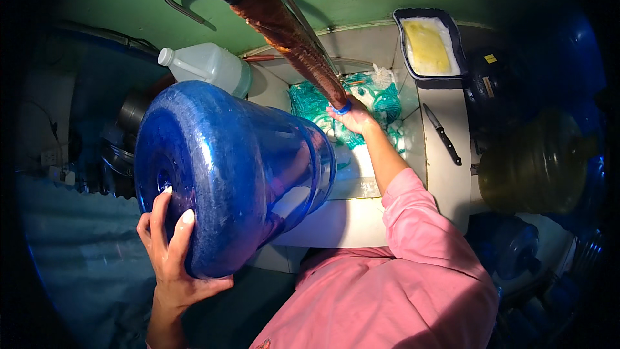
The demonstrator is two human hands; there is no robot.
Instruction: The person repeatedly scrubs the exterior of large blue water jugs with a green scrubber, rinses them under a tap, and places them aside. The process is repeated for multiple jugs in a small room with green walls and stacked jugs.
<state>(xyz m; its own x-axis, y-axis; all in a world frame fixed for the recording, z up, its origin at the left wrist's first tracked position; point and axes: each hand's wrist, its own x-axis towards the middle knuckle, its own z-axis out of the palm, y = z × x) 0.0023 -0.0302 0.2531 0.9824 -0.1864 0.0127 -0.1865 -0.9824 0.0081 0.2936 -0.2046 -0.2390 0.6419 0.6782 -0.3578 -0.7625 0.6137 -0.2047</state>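
Note:
A large blue water jug (258, 168) is tilted over the near left side of a tiled basin (409, 136), its broad base toward me. My left hand (171, 242) grips the rim of that base, thumb below and fingers spread over the bottom. The jug's mouth is hidden. Over the basin my right hand (354, 117) is closed at the lower end of a rusty brown pipe (284, 32), where a blue ring (342, 108) shows. Teal netting (309, 99) with white suds lies in the basin beneath that hand.
On the basin's right ledge lies a black-handled knife (444, 136), below a dark tray (450, 81) holding a yellow sponge (426, 48) in suds. A translucent jug (205, 63) stands at the back left. More large bottles (533, 165) are at the right.

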